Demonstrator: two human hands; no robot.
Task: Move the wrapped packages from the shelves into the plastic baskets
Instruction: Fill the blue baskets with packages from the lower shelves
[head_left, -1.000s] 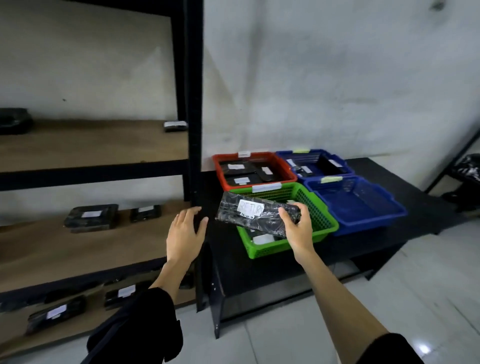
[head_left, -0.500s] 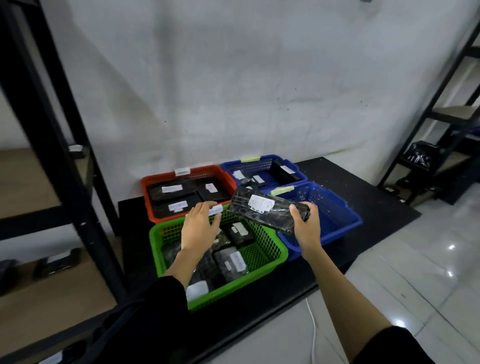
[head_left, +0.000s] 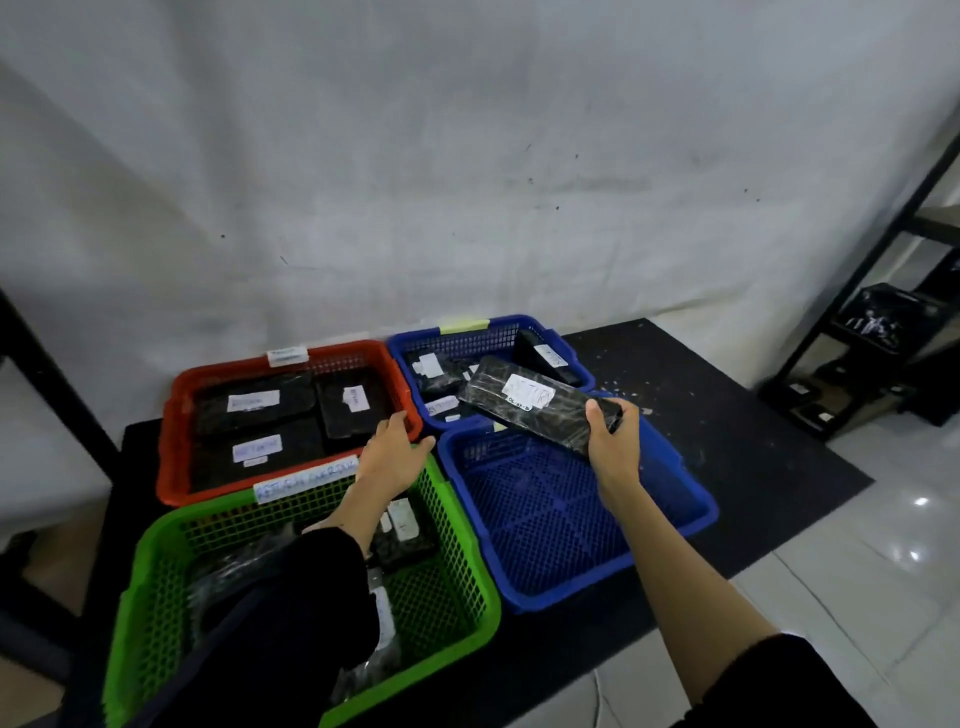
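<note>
My right hand (head_left: 610, 441) grips the near end of a long black wrapped package (head_left: 535, 402) with a white label, held in the air above the seam between the two blue baskets. The near blue basket (head_left: 675, 499) has nothing in it. The far blue basket (head_left: 467, 332) holds a few wrapped packages. My left hand (head_left: 395, 454) hovers with relaxed fingers over the far corner of the green basket (head_left: 457, 597), holding nothing. Several packages lie in the green basket. The red basket (head_left: 176, 447) holds three labelled packages.
The four baskets stand on a low black table (head_left: 727, 415) against a white wall. A black shelf post (head_left: 47, 374) is at the left edge. Another black rack (head_left: 878, 332) with dark items stands at the right, on a white tiled floor (head_left: 857, 597).
The view swung right, away from the shelves and closer to the baskets. My right hand carried the package from above the green basket to over the blue ones. My left hand followed.
</note>
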